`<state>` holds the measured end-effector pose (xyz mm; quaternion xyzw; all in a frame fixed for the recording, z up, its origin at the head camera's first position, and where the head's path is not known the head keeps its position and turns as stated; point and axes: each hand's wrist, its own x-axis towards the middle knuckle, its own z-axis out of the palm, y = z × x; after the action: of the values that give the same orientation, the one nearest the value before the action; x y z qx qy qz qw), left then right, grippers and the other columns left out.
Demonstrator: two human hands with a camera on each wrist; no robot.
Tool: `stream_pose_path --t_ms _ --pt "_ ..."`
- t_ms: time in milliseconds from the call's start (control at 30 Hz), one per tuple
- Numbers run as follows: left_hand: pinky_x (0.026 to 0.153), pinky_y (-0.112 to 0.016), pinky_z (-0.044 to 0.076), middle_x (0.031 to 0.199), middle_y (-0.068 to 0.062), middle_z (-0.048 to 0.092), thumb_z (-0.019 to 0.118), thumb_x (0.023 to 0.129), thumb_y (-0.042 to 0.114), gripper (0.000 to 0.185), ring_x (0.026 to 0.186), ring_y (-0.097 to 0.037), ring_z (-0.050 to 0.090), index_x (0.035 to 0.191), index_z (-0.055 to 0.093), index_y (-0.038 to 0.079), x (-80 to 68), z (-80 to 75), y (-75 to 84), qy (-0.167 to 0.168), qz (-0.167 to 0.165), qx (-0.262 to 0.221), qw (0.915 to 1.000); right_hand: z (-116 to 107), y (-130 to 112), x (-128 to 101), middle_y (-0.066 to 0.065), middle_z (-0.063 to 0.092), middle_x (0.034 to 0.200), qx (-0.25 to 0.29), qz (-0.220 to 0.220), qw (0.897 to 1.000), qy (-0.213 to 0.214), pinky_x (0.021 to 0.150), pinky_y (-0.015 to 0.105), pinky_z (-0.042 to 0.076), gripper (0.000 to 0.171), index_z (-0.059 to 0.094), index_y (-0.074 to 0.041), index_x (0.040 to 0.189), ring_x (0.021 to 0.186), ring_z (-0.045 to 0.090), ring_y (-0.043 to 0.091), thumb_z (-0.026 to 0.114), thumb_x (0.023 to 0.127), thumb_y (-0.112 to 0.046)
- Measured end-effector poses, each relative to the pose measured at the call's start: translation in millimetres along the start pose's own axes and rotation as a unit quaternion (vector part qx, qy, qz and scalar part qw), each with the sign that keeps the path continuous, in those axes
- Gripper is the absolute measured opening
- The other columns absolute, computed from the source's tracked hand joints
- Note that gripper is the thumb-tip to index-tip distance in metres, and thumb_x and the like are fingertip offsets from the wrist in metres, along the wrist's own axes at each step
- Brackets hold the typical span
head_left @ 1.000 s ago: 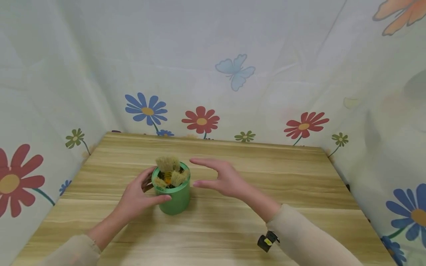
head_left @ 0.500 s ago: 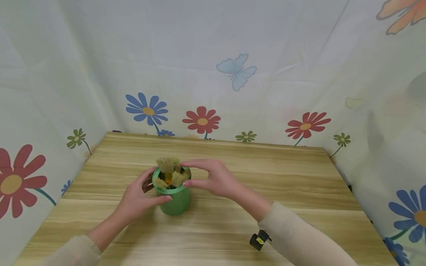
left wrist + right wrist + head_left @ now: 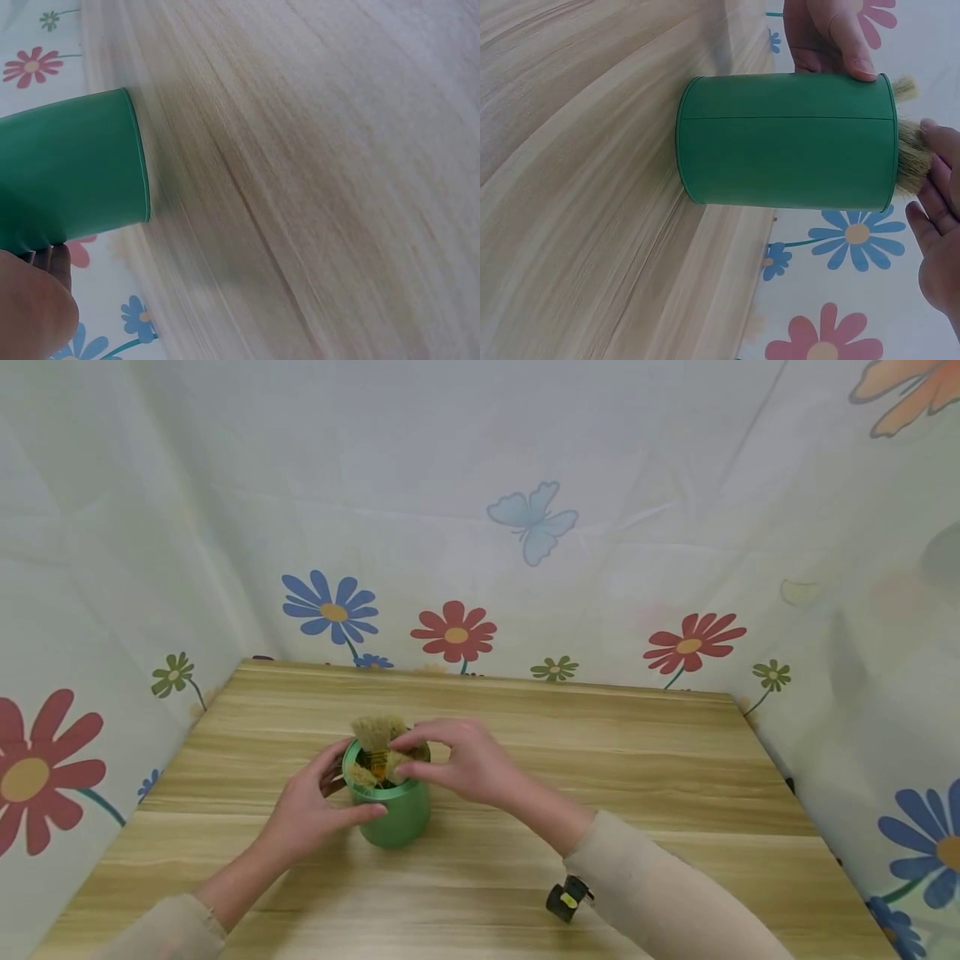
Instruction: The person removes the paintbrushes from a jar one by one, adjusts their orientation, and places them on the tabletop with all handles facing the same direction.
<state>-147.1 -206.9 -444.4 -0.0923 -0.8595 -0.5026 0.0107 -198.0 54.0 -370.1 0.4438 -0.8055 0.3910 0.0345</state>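
A green cup (image 3: 393,817) stands on the wooden table (image 3: 615,777), left of centre, with several brushes (image 3: 372,732) in it, their tan bristles sticking up. My left hand (image 3: 339,792) grips the cup from the left, thumb across its front. My right hand (image 3: 405,755) reaches over the rim from the right and pinches the bristle head of one brush between thumb and fingers. In the right wrist view the cup (image 3: 787,150) fills the middle, with the left hand (image 3: 829,34) on its far side and my right fingers (image 3: 939,195) on the bristles (image 3: 913,146). In the left wrist view the cup (image 3: 71,172) sits at the left.
Flower-printed white cloth walls (image 3: 525,527) close in the table at the back, left and right. Bare wood (image 3: 637,827) stretches to the right of the cup and in front of it. A small black camera unit (image 3: 566,900) sits on my right sleeve.
My right hand has moved left from beside the cup to over its rim and closed its fingers on a brush head. The left hand and the cup have stayed put.
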Motion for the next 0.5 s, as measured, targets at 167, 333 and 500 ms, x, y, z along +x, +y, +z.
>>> stream_pose_path --t_ms 167,333,500 --pt "0.115 -0.056 0.051 0.156 -0.02 0.054 0.097 0.08 0.038 0.106 0.14 -0.043 0.056 0.163 0.039 0.008 0.9 1.1 -1.4 -0.001 -0.003 0.004 1.0 2 -1 2 -0.002 0.081 0.107 -0.005 -0.018 1.0 0.015 0.088 0.019 0.06 0.019 0.083 -0.01 0.113 0.099 0.072 0.005 0.085 0.094 -0.015" --pt "0.114 -0.055 0.052 0.156 -0.019 0.055 0.097 0.08 0.038 0.104 0.14 -0.043 0.056 0.162 0.04 0.008 0.5 0.8 -0.9 -0.002 -0.002 0.003 1.0 1 -3 5 -0.002 0.082 0.104 -0.015 -0.043 0.998 0.034 0.082 0.018 0.06 0.014 0.083 -0.01 0.11 0.096 0.073 0.004 0.083 0.096 -0.012" --pt "0.113 -0.056 0.053 0.155 -0.02 0.056 0.096 0.082 0.037 0.102 0.14 -0.042 0.057 0.162 0.04 0.008 -0.3 -0.2 -0.4 -0.003 -0.004 0.006 1.0 -8 -8 9 0.002 0.082 0.104 -0.007 -0.063 0.996 0.067 0.088 0.017 0.061 0.014 0.083 -0.008 0.109 0.099 0.077 0.009 0.083 0.095 -0.009"
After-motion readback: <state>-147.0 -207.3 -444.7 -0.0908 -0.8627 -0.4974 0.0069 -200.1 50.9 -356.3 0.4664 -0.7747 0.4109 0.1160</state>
